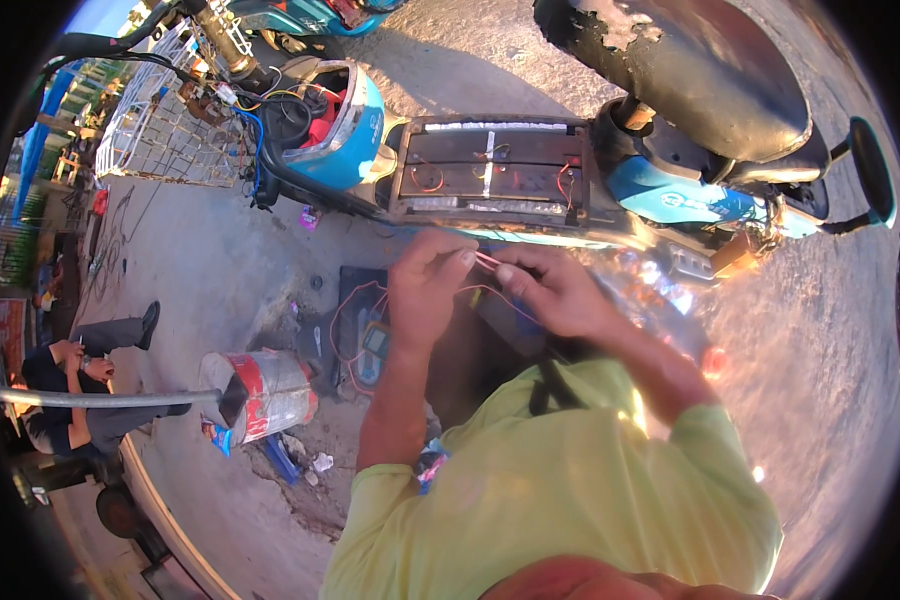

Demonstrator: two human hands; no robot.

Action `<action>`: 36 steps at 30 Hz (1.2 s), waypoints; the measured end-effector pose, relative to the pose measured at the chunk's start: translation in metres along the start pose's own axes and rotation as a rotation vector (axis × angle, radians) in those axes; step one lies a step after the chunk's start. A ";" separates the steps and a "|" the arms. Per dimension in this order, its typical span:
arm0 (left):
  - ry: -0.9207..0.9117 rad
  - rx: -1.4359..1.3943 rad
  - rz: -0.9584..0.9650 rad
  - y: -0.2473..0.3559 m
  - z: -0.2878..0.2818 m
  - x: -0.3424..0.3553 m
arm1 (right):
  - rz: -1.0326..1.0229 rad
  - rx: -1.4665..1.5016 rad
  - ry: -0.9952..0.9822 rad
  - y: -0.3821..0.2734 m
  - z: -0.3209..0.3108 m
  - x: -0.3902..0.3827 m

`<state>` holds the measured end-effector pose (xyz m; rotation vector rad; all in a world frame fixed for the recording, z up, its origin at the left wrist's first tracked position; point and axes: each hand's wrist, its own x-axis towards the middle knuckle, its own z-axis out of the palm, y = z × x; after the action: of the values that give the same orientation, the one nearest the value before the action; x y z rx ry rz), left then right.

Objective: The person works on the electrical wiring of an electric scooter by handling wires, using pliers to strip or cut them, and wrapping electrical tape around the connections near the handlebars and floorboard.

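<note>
My left hand (430,285) and my right hand (550,295) meet in front of me, both closed on a thin red wire (487,261) with fingertips close together. Pink wire loops down to a dark case or mat (335,287) on the ground, where a teal meter-like device (374,342) lies. Just beyond my hands stands a blue scooter (695,205) with its floorboard compartment (490,170) uncovered, showing a few short wires and white strips. A small purple-blue wire end shows below my right hand.
A wire basket (160,135) and loose cables are at the scooter's front; its torn seat (680,80) is at the right. A dented metal can (270,395) with a pipe (110,398) lies left. A seated person (70,365) is at the far left. Small litter lies around.
</note>
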<state>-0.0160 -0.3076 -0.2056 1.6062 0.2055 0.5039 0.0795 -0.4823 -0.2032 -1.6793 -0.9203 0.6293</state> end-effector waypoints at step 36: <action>0.119 -0.631 0.127 0.024 -0.119 0.043 | -0.148 0.014 0.039 0.045 -0.017 -0.020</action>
<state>-0.0336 -0.1854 -0.1702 0.9775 0.0245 0.6839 0.0934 -0.5142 -0.2417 -1.5891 -0.9997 0.5010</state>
